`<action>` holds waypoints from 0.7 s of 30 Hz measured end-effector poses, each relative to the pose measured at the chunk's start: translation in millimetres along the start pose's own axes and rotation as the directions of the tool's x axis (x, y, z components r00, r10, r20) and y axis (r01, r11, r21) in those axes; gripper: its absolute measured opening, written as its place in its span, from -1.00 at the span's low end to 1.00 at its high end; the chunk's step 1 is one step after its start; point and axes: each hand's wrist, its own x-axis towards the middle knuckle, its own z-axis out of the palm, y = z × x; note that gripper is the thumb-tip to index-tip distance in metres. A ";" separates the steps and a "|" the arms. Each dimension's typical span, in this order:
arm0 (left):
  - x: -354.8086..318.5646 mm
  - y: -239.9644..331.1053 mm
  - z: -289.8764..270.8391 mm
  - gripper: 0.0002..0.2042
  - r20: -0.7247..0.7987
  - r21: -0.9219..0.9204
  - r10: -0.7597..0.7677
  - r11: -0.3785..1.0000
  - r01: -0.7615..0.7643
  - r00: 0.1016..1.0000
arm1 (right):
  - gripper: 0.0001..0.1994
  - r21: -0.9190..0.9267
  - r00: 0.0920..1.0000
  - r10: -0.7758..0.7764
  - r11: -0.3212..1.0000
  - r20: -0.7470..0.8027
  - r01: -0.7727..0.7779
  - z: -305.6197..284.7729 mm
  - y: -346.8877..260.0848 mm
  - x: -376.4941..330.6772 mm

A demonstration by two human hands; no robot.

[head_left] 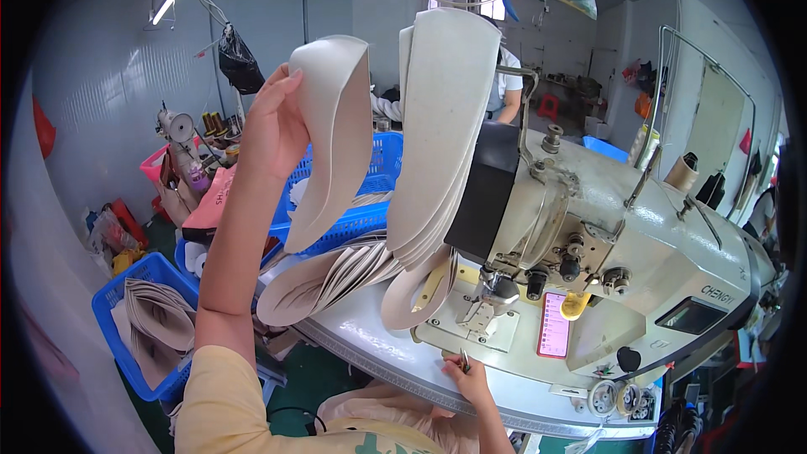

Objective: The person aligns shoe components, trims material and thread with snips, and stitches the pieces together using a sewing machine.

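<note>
My left hand (273, 122) is raised high and grips a curved cream insole-shaped piece (336, 130) by its upper edge. Beside it a tall stack of the same cream pieces (437, 134) drapes over the head of a grey industrial sewing machine (588, 227). More cream pieces (328, 282) fan out on the machine table below. My right hand (466, 374) rests at the front edge of the table (378, 345), pinching a small metal tool, possibly snips (464, 360).
Blue plastic baskets (370, 193) stand behind the table, and another blue basket (126, 294) with cream pieces sits on the floor at left. A phone with a pink screen (553, 325) lies on the machine bed. Another person stands at the back.
</note>
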 end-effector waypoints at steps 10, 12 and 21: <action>56.0 13.2 67.5 -0.84 0.260 0.154 -0.022 0.988 -0.019 0.965 | -0.86 0.010 1.000 -0.022 1.000 -0.002 0.022 0.1 -1.5 -2.2; 56.0 7.4 77.9 -0.82 0.352 0.268 -0.076 0.963 -0.022 0.933 | -0.85 -0.010 1.000 -0.002 1.000 0.005 0.002 -0.1 -0.4 -1.8; 2.7 -44.7 52.7 -0.80 0.235 0.351 0.159 0.906 -0.236 0.959 | -0.83 -0.045 0.997 -0.074 0.996 -0.030 0.072 2.5 9.5 -3.1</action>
